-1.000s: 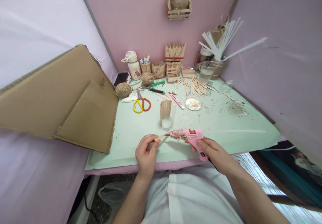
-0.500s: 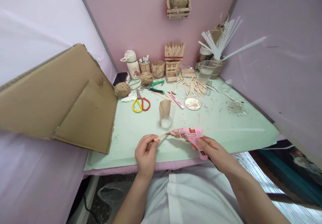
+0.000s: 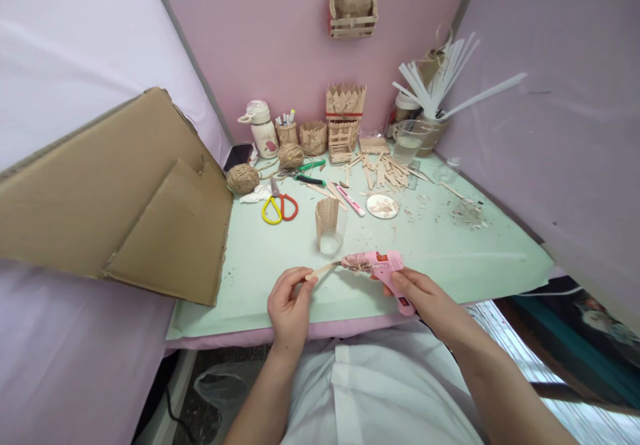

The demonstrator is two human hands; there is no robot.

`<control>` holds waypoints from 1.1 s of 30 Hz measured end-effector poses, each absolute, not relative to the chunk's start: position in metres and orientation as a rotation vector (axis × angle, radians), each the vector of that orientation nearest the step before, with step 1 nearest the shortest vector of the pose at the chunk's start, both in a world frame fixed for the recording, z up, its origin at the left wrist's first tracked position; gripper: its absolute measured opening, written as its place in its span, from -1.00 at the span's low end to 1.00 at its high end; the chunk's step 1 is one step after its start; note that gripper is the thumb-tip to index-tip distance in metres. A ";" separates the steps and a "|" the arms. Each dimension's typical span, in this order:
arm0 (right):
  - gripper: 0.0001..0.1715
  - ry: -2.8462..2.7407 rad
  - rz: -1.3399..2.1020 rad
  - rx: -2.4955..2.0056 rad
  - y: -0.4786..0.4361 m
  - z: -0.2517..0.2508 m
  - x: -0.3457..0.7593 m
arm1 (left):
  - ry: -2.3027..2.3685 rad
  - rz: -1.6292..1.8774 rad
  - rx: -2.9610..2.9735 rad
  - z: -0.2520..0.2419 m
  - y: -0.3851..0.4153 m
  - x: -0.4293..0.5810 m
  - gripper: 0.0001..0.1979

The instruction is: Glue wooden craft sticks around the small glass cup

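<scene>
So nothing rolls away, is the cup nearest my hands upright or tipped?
Upright: the cup stands base down, its wooden sticks pointing up.

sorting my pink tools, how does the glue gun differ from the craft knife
The glue gun is held in the right hand, while the craft knife lies on the table. The glue gun is bulky with an angled grip; the craft knife is slim and straight. Both have pink on their bodies.
</scene>
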State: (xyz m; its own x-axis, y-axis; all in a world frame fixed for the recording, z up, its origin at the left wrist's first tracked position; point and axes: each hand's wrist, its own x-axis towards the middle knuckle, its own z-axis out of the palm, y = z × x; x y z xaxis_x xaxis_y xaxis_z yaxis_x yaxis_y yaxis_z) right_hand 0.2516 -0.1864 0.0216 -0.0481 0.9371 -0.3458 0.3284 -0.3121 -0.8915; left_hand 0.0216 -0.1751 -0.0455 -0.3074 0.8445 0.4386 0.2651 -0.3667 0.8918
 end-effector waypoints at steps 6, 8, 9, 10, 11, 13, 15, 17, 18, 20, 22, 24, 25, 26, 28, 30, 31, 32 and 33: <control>-0.45 -1.340 1.386 -1.672 -0.187 0.027 0.249 | 1.426 1.712 1.473 -0.045 -0.175 0.022 -0.94; -0.44 -1.355 1.374 -1.679 -0.187 0.028 0.249 | 1.438 1.705 1.469 -0.045 -0.175 0.022 -0.92; -0.43 -1.361 1.364 -1.685 -0.186 0.028 0.249 | 1.442 1.703 1.467 -0.045 -0.175 0.022 -0.92; -0.43 -1.367 1.360 -1.689 -0.186 0.028 0.249 | 1.444 1.703 1.465 -0.045 -0.175 0.022 -0.92; -0.42 -1.377 1.369 -1.690 -0.186 0.028 0.250 | 1.445 1.705 1.464 -0.045 -0.175 0.022 -0.92; -0.41 -1.392 1.356 -1.704 -0.186 0.027 0.251 | 1.447 1.707 1.462 -0.045 -0.175 0.022 -0.92; -0.40 -1.389 1.293 -1.742 -0.187 0.027 0.257 | 1.448 1.708 1.460 -0.045 -0.175 0.022 -0.91; -0.41 -1.377 1.187 -1.784 -0.185 0.026 0.270 | 1.445 1.711 1.460 -0.045 -0.175 0.022 -0.91; -0.43 -1.380 1.110 -1.813 -0.183 0.025 0.278 | 1.442 1.715 1.460 -0.045 -0.175 0.022 -0.91; -0.46 -1.438 0.870 -1.890 -0.175 0.022 0.300 | 1.440 1.723 1.452 -0.045 -0.176 0.023 -0.91; -0.49 -1.557 0.511 -2.004 -0.164 0.016 0.324 | 1.437 1.734 1.437 -0.045 -0.176 0.023 -0.91; -0.47 -1.677 0.135 -2.146 -0.155 0.006 0.347 | 1.425 1.744 1.424 -0.045 -0.176 0.023 -0.92; -0.46 -1.708 -0.044 -2.211 -0.152 0.001 0.356 | 1.416 1.746 1.421 -0.045 -0.176 0.023 -0.92; -0.44 -1.741 -0.191 -2.256 -0.150 -0.005 0.364 | 1.408 1.746 1.421 -0.045 -0.176 0.023 -0.93; -0.40 -1.770 -0.362 -2.309 -0.150 -0.017 0.372 | 1.405 1.742 1.429 -0.046 -0.175 0.023 -0.93; -0.42 -1.749 -0.389 -2.337 -0.154 -0.025 0.372 | 1.407 1.741 1.449 -0.046 -0.175 0.023 -0.93; -0.44 -1.714 -0.388 -2.338 -0.156 -0.027 0.369 | 1.405 1.742 1.465 -0.046 -0.174 0.023 -0.94; -0.47 -1.671 -0.390 -2.316 -0.158 -0.026 0.362 | 1.403 1.739 1.488 -0.045 -0.174 0.022 -0.95; -0.50 -1.635 -0.396 -2.250 -0.161 -0.022 0.354 | 1.403 1.732 1.519 -0.044 -0.175 0.022 -0.95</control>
